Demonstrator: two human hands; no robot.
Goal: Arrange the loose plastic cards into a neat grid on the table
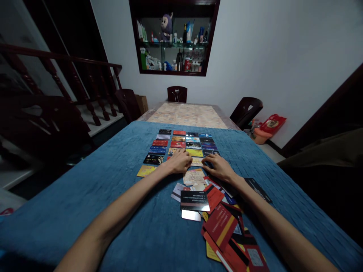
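My left hand [180,161] is closed, its curled fingertips at the left edge of a cream-coloured card [197,162] lying flat on the blue cloth. At the card's right edge are the bent fingers of my right hand [217,167], also closed on it. Beyond my hands, plastic cards lie in neat rows and columns, with a yellow card [194,152] directly above the cream one. A gold card [145,171] ends the left column. Nearer me is a loose, overlapping pile with a black card [195,200] and a red card [220,226]. My left hand hides part of the rows.
A blue cloth [119,196] covers the near table, and a patterned cover [187,113] the far end. One black card [258,189] lies apart beside my right forearm. Dark chairs [246,112] stand around the table. A wall shelf [174,44] holds bottles and a plush toy.
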